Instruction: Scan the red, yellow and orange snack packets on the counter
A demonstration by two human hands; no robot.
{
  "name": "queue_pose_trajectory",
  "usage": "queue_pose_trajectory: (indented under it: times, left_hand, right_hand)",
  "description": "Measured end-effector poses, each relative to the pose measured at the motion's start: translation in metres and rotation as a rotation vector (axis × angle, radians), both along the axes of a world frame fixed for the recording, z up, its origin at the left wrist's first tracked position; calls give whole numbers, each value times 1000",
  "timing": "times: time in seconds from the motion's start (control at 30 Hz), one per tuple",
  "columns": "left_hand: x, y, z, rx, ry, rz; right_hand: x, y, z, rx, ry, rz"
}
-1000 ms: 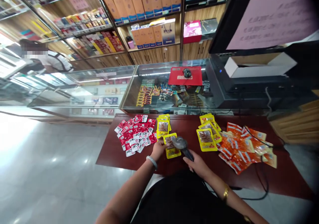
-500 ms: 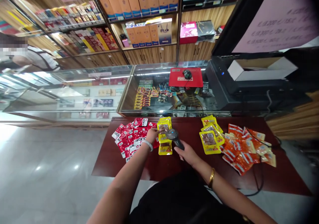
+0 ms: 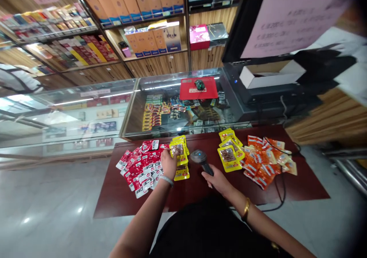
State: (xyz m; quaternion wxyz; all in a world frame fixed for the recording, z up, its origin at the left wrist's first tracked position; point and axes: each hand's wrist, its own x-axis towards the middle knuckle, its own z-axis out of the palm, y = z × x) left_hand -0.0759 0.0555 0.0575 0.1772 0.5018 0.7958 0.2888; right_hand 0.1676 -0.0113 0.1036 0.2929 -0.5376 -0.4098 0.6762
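In my right hand point(image 3: 218, 180) is a dark handheld barcode scanner point(image 3: 200, 159), its head pointing left toward the yellow packets, fingers wrapped round the handle. My left hand point(image 3: 169, 163) closes at the left edge of a yellow snack packet point(image 3: 178, 148) with a clear window, on top of an overlapping row. Below it, another yellow packet point(image 3: 182, 173) lies on the dark red table point(image 3: 195, 197). Red-and-white packets point(image 3: 143, 164) are spread just left of my left hand, which hides a few of them.
Right of the scanner lie more yellow packets point(image 3: 229, 155) and a heap of orange packets point(image 3: 262, 162), with a black cable point(image 3: 283, 189) beside them. Behind the table stands a glass counter point(image 3: 130, 112) bearing a red mat point(image 3: 186, 91), a mouse point(image 3: 200, 84) and an open white box point(image 3: 272, 76).
The view has swung right, so everything sits further left in it. My left hand has shifted over the upper yellow packet's left side. The scanner stays in my right hand, further from the yellow row.
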Motion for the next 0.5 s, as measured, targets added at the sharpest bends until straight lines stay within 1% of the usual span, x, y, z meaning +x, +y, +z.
queue_pose_trajectory:
  times: [0.07,0.13,0.17,0.2,0.27,0.33,0.4,0.5]
  left_hand:
    - [34,-4,-1,-13,-114,-121]
    - [76,-8,-8,-118,-338,-289]
    - [98,-10,-12,-180,-460,-349]
    - [120,-12,-17,-249,-578,-353]
    - [161,-14,-26,-426,-824,-300]
    - [193,-15,-32,-557,-1008,-232]
    - [218,-12,-37,-618,-1098,-173]
    - [243,-7,-43,-661,-1089,-102]
  right_hand:
    - [20,-9,-4,-17,0,-47]
    - [43,-18,-9,-31,-4,-97]
    - [54,-23,-12,-35,-10,-123]
    - [66,-28,-15,-38,-17,-148]
    - [89,-37,-19,-46,-30,-196]
    - [109,-45,-21,-53,-39,-235]
    - [127,-53,-22,-59,-57,-275]
    - [147,-61,-25,-75,-74,-328]
